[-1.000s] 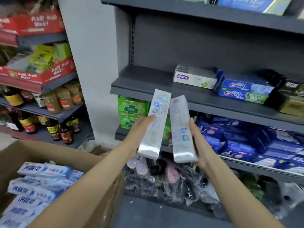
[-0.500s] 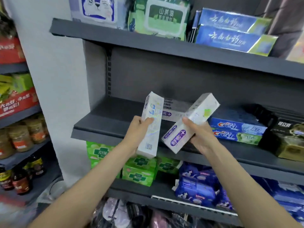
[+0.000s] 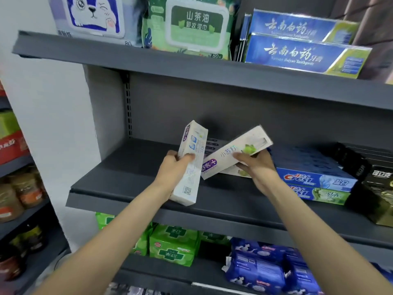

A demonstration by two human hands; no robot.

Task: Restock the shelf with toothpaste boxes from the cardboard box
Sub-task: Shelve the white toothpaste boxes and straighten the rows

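Toothpaste, boxed in long white cardboard, fills both hands over the dark grey metal shelf. The left hand grips one white toothpaste box nearly upright, fingers wrapped round its middle, a QR code showing near its lower end. The right hand clasps a second white toothpaste box, tilted with its far end raised to the right; its face reads "小苏打" beside a purple oval logo and a green leaf mark. A half second ago this box was higher and steeper; now it lies lower, close over a matching white box already lying on the shelf behind it.

Just right of the hands sit stacked blue Crest toothpaste boxes, then black and gold boxes at the far right. On the shelf above stand blue boxes printed "Yunnan Baiyao Toothpaste", a green wipes pack marked "山茶油" and a white pack with a cartoon cat. Below are green packets and blue packets.
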